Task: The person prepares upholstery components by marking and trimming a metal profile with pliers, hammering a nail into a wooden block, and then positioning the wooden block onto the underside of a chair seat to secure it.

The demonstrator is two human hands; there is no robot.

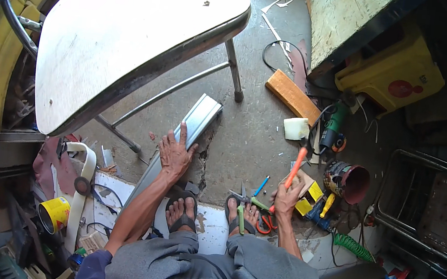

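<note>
My left hand lies with fingers spread on a long silver metal channel, which slants across the floor in front of my left foot. In my right hand is an orange-handled hammer, its handle pointing away from me. The dark head end is beside a whitish block and shows poorly. Near my right foot are green-handled pliers, scissors with red handles and a blue pencil.
A white-topped table with metal legs stands far left. An orange-brown wooden block, a green angle grinder, a paint-stained can and a green coiled hose lie on the right. A yellow tin is at lower left.
</note>
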